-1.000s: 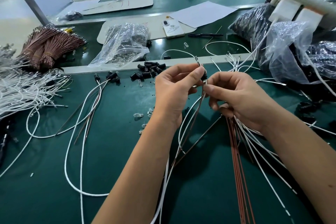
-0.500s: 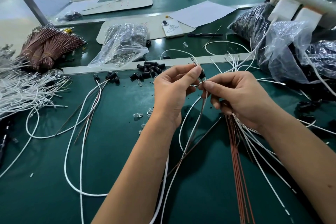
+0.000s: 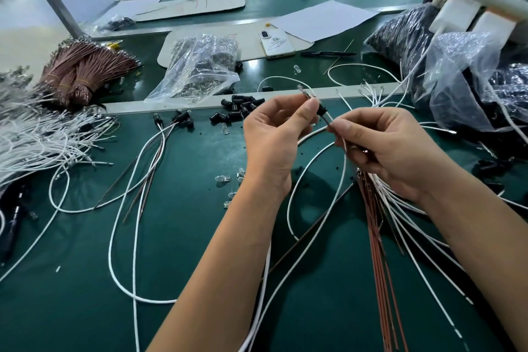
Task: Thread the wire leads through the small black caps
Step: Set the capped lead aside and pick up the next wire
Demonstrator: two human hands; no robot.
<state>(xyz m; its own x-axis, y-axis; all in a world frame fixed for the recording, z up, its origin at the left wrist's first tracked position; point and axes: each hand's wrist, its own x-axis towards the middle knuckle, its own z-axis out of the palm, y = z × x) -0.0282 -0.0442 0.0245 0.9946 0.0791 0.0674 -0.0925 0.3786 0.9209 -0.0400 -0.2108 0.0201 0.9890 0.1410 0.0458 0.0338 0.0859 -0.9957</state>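
- Left hand [image 3: 271,143] pinches black cap [image 3: 322,108], held above table [image 3: 200,251].
- Cap's long axis tilts, bulb end up-left.
- Right hand [image 3: 385,151] pinches leads [image 3: 328,120] trailing down-right from cap.
- Clear bag [image 3: 200,66] holds small metal parts.

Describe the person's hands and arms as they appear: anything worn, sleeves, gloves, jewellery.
Both arms are bare as far as the frame shows, with no sleeve in view. The left hand and right hand wear no gloves. No ring, watch or wristband shows on either. The fingernails look short and unpainted.
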